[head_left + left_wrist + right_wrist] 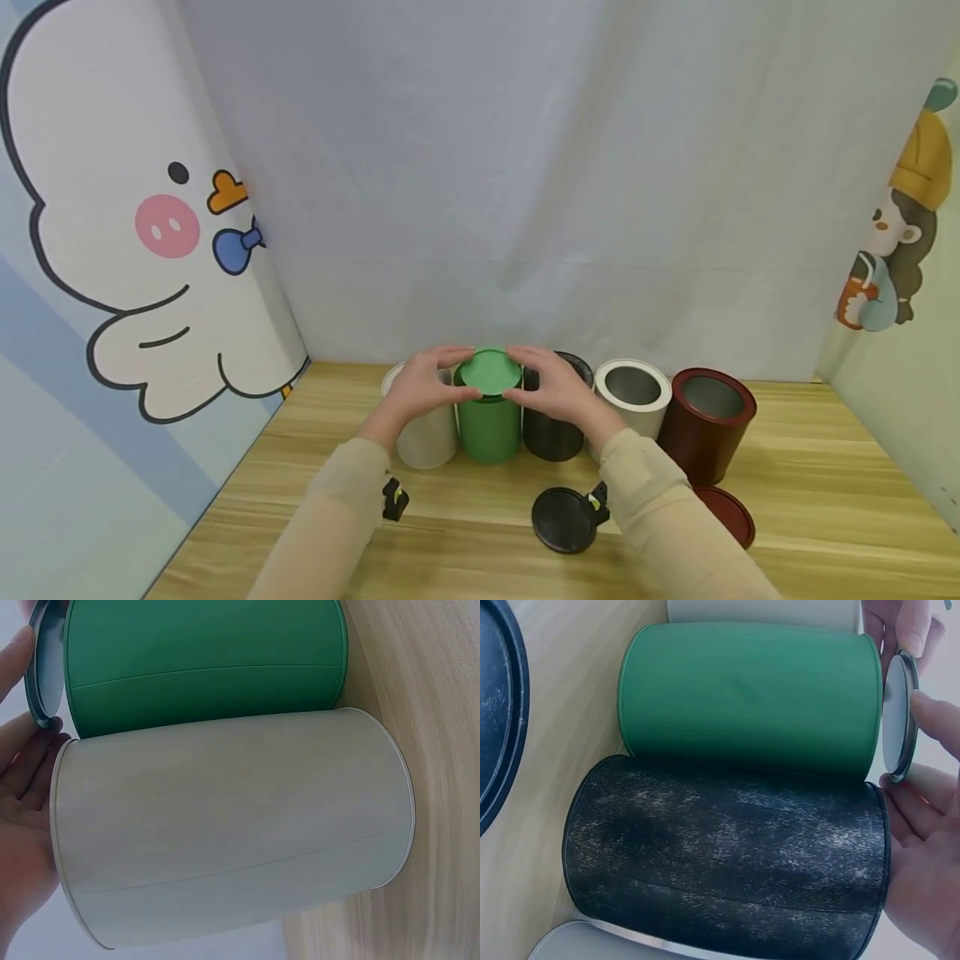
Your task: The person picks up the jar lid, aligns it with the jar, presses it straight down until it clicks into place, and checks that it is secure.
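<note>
Both hands pinch a round green lid [491,372] by its edges, the left hand [426,383] on one side and the right hand [557,387] on the other. Directly beneath stands the green canister [490,432], upright. In the right wrist view the lid [897,720] sits just off the canister's top, its pale inner face turned toward the opening. A white canister [232,825] is close against the green one at the left, below the left hand. At the right, under the right hand, a scuffed black canister [727,847] stands beside the green one.
Farther right are an open white canister [636,421] and an open dark red canister [699,437]. A black lid [564,521] and a dark red lid [731,512] lie in front on the wooden table [465,550]. A pale curtain [525,208] hangs behind the row.
</note>
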Demonstrator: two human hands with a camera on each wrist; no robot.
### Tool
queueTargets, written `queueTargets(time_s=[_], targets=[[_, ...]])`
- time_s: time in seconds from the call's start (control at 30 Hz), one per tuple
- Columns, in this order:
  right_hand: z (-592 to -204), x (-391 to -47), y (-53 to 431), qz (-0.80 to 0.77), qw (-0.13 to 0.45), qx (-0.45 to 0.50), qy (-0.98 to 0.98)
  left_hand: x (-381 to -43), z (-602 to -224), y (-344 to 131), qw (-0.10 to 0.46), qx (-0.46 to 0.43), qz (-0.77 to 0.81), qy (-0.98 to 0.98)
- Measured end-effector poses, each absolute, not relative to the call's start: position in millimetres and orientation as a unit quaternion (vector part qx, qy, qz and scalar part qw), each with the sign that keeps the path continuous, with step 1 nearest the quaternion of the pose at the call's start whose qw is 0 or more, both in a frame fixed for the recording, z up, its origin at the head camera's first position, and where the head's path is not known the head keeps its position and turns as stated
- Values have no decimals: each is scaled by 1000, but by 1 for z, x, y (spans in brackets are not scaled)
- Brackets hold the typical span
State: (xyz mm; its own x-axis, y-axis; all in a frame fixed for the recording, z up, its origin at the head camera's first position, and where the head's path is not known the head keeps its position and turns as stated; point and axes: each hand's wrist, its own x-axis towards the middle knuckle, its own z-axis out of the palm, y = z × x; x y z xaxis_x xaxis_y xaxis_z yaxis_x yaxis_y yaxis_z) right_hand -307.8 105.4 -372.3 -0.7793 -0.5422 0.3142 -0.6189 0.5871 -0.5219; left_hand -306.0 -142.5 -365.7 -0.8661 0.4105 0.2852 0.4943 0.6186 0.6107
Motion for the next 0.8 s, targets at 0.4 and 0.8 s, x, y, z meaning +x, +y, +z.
queueTargets(time_s=[0.4, 0.8], targets=[[-371, -311, 99, 293, 45, 330, -896, -313, -369, -147, 41, -254, -343, -904], [-370, -315, 98, 270, 22, 335, -903, -319, -369, -148, 22, -266, -336, -903]])
